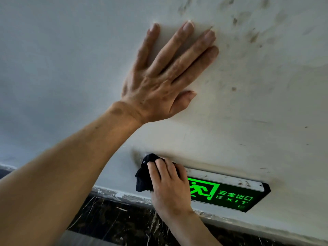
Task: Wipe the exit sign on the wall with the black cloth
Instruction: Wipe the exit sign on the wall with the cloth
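Note:
The exit sign (229,194) is mounted low on the white wall, with a glowing green running figure and green lettering on a black face and a pale frame. My right hand (168,185) covers the sign's left end and presses the black cloth (144,176) against it. The bunched cloth sticks out past my fingers to the left. My left hand (165,77) lies flat on the wall well above the sign, fingers spread, holding nothing.
The white wall (257,103) carries dark smudges, mostly at the upper right. A dark marble skirting (113,215) with white veins runs along the wall's foot below the sign, with chipped paint along its top edge.

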A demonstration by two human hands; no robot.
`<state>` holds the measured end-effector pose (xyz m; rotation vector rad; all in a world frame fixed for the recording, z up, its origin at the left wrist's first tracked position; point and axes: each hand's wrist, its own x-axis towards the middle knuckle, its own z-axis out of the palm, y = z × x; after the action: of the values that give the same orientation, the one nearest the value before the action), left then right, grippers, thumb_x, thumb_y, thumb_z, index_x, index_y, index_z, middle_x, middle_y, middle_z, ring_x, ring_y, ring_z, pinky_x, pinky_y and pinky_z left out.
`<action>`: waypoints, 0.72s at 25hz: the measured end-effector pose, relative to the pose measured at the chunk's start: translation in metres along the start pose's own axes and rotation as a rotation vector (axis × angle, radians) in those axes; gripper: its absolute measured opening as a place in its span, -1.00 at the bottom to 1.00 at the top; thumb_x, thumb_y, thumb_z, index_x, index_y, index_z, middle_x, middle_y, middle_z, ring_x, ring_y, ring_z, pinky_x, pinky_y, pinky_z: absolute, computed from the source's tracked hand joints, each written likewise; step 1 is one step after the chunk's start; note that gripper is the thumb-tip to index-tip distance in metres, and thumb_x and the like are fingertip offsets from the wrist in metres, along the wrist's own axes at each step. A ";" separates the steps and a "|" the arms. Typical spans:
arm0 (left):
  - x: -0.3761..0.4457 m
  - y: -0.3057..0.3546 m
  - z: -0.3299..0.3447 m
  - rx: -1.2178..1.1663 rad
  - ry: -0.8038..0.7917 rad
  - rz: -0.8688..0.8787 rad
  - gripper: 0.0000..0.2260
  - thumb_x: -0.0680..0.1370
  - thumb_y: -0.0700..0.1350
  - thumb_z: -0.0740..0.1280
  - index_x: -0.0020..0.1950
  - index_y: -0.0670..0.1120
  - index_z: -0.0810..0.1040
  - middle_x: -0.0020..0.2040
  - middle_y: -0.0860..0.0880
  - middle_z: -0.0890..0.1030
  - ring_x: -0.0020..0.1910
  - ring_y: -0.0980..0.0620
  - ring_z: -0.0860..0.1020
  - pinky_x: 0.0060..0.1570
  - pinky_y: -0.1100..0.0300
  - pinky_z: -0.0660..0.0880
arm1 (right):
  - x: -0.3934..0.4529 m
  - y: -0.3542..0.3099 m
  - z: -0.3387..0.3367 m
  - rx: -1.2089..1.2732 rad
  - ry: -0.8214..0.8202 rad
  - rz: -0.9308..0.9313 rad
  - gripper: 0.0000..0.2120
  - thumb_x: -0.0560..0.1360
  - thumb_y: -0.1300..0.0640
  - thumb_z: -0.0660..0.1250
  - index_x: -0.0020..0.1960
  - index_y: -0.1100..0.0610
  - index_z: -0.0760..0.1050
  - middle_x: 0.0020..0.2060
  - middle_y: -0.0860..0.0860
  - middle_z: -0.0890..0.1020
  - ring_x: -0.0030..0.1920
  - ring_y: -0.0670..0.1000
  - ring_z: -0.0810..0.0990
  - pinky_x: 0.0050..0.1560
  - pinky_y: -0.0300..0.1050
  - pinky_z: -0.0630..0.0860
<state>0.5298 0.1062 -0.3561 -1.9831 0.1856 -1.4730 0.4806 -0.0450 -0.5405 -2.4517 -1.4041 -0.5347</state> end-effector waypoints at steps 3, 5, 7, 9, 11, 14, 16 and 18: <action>-0.001 0.001 -0.001 0.017 -0.003 -0.001 -0.42 0.60 0.18 0.05 0.57 -0.06 0.23 0.50 -0.05 0.29 0.49 -0.16 0.22 0.50 -0.22 0.01 | -0.002 -0.001 -0.005 -0.026 -0.038 0.016 -0.42 0.25 0.07 0.39 0.26 0.11 0.45 0.09 0.03 0.57 0.11 0.12 0.53 0.17 0.04 0.42; 0.000 0.001 -0.001 0.012 -0.002 0.005 -0.42 0.61 0.17 0.05 0.57 -0.06 0.23 0.51 -0.06 0.29 0.49 -0.17 0.23 0.50 -0.23 0.03 | -0.005 0.003 -0.008 -0.008 -0.059 0.041 -0.43 0.24 0.07 0.42 0.24 0.13 0.47 0.09 0.04 0.59 0.11 0.13 0.55 0.15 0.04 0.50; 0.000 0.000 -0.002 0.016 -0.007 0.004 -0.42 0.61 0.17 0.05 0.57 -0.06 0.22 0.51 -0.06 0.29 0.49 -0.17 0.23 0.49 -0.25 0.05 | -0.011 0.012 -0.011 0.004 -0.083 0.070 -0.39 0.19 0.06 0.49 0.22 0.12 0.50 0.10 0.04 0.60 0.12 0.13 0.57 0.15 0.04 0.51; -0.001 0.000 -0.004 0.026 -0.013 0.004 -0.42 0.61 0.17 0.06 0.58 -0.07 0.21 0.51 -0.06 0.29 0.49 -0.18 0.23 0.47 -0.27 0.08 | -0.016 0.023 -0.014 0.001 -0.084 0.091 -0.38 0.15 0.06 0.52 0.20 0.12 0.52 0.09 0.03 0.61 0.11 0.12 0.58 0.15 0.03 0.51; -0.001 0.000 -0.005 0.031 -0.017 0.009 -0.42 0.61 0.17 0.06 0.58 -0.07 0.21 0.51 -0.07 0.29 0.49 -0.18 0.24 0.46 -0.28 0.10 | -0.020 0.031 -0.017 0.000 -0.061 0.108 -0.41 0.15 0.08 0.51 0.17 0.12 0.53 0.06 0.03 0.63 0.09 0.11 0.60 0.13 0.03 0.51; 0.000 -0.001 -0.006 0.035 -0.018 0.019 -0.42 0.61 0.16 0.06 0.57 -0.08 0.23 0.50 -0.08 0.30 0.47 -0.19 0.26 0.43 -0.29 0.14 | -0.019 0.034 -0.019 -0.002 -0.018 0.114 -0.50 0.18 0.18 0.43 0.13 0.12 0.54 0.01 0.02 0.63 0.05 0.10 0.60 0.11 0.01 0.51; 0.000 -0.002 -0.007 0.040 -0.023 0.025 -0.42 0.61 0.16 0.07 0.57 -0.09 0.22 0.50 -0.09 0.30 0.47 -0.20 0.26 0.42 -0.31 0.15 | -0.018 0.036 -0.020 -0.002 -0.008 0.123 -0.53 0.19 0.22 0.38 0.11 0.13 0.54 -0.01 0.02 0.63 0.02 0.11 0.60 0.10 0.01 0.51; 0.000 -0.001 -0.007 0.045 -0.028 0.026 -0.42 0.61 0.16 0.08 0.57 -0.09 0.21 0.50 -0.09 0.29 0.47 -0.20 0.26 0.42 -0.31 0.15 | -0.022 0.043 -0.023 -0.007 -0.007 0.139 -0.52 0.17 0.24 0.37 0.10 0.13 0.54 -0.03 0.03 0.62 0.01 0.13 0.60 0.08 0.01 0.52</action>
<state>0.5226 0.1045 -0.3545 -1.9571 0.1641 -1.4197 0.5038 -0.0927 -0.5315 -2.5355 -1.2251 -0.5012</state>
